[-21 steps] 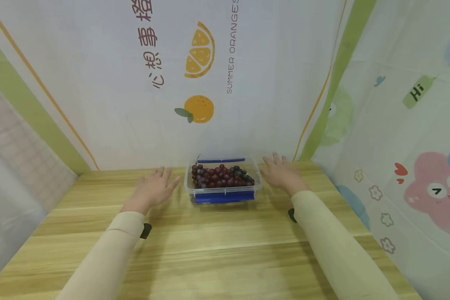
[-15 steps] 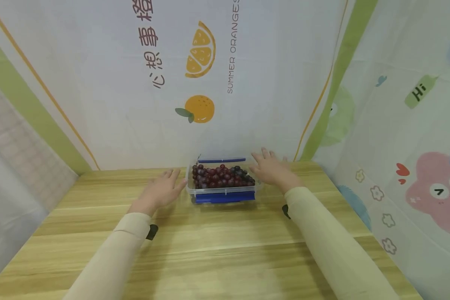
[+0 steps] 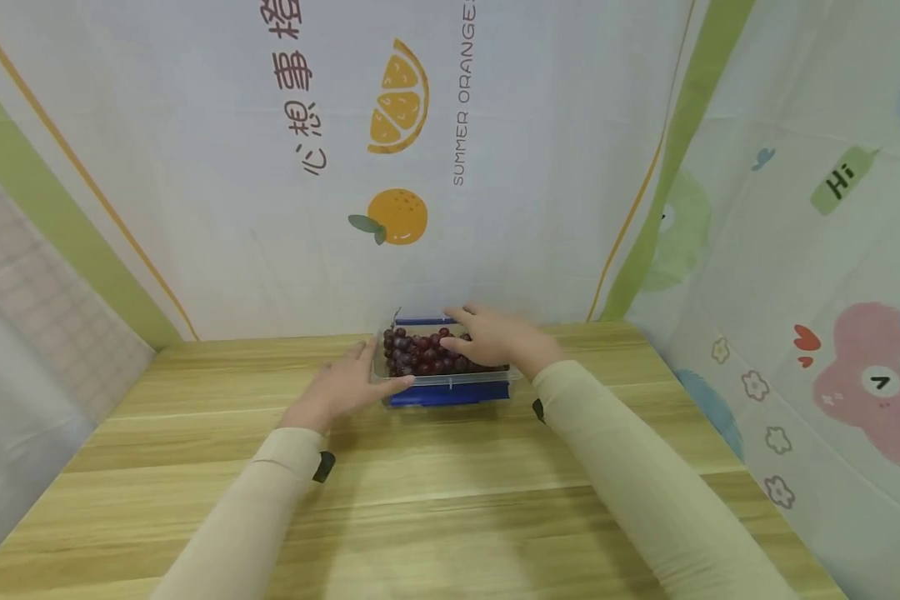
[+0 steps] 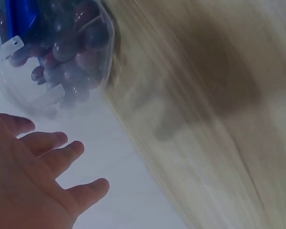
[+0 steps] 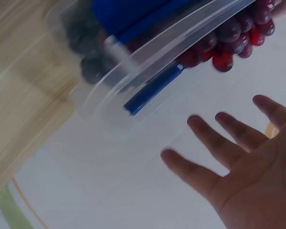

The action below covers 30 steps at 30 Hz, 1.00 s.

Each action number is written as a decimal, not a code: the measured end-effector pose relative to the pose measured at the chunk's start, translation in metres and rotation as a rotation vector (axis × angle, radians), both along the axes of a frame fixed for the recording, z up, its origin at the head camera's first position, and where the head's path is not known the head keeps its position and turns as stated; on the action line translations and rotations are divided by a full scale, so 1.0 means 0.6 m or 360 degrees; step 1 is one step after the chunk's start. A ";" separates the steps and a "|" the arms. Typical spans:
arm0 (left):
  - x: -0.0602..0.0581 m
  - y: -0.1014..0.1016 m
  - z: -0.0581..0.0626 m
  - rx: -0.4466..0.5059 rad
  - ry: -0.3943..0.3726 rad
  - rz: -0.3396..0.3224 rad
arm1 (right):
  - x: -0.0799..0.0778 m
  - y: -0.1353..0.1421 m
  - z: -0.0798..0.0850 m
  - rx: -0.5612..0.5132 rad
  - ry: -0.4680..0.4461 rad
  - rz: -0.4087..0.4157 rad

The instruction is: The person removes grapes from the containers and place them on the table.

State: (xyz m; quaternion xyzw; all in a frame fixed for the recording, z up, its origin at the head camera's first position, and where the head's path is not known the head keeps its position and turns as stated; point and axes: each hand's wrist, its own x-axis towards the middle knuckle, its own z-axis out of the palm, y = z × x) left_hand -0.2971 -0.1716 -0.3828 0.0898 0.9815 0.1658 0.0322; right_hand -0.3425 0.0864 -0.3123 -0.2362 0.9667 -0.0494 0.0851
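Observation:
A clear plastic container (image 3: 450, 381) with blue clips stands at the back of the table, filled with dark red and purple grapes (image 3: 420, 354). Beside its left end is my left hand (image 3: 341, 387), thumb stretched toward the front rim; whether it touches cannot be told. In the left wrist view, the fingers (image 4: 62, 160) of that hand are spread near the container's end. My right hand (image 3: 498, 337) is over the right part of the container and hides some grapes. Its fingers (image 5: 217, 138) look spread and nearly straight in the right wrist view, with nothing held.
The wooden table (image 3: 435, 508) stretches toward me. Right behind the container hangs a white cloth (image 3: 540, 208) printed with oranges. Another printed cloth (image 3: 780, 275) closes off the right side.
My right hand has moved left, from beside the container to above the grapes. My left hand has come right, up to the container's left end. The container stays in place.

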 end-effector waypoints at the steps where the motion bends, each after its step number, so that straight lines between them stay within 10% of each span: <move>1: 0.000 0.002 -0.001 0.0005 -0.0006 0.0005 | 0.001 -0.005 -0.001 -0.0005 -0.0019 0.0019; 30: -0.002 0.029 -0.016 -0.0251 0.0120 0.0096 | -0.009 -0.051 -0.028 -0.0032 -0.0102 0.0194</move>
